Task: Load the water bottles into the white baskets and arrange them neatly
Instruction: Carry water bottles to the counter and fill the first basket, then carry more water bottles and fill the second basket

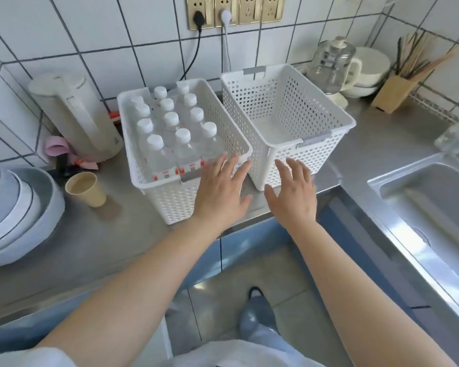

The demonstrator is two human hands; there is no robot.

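- Left hand (220, 192): fingers spread and straight, palm down, holding nothing. It sits over the near right corner of the left basket (143, 170); whether the fingertips touch the rim, cannot tell.
- Right hand (293, 193): likewise spread and flat, holding nothing, in front of the near wall of the right basket (316, 154). Contact with the wall unclear.
- Far left of the counter (117, 234): stacked bowls (13, 213), a paper cup (84, 189), a white kettle (74, 115) behind it.
- Left basket: filled with water bottles (170, 128), upright, white caps in three rows, red labels showing at the near end. Bottles lie just beyond the left hand's fingertips.
- Right basket: just beside the left one, angled slightly, no bottles visible inside.
- Further right: a glass jug (331, 67), a utensil block (398, 88), the sink (435, 202). One clear bottle-like thing (456, 136) lies at the right edge, blurred, well apart from both hands.
- Judgement: one basket looks loaded and tidy; the step in hand seems to be squaring up the baskets or turning to the second one.
- Next move likely calls for fetching more bottles, none within easy reach, or nudging the right basket parallel to its neighbour.
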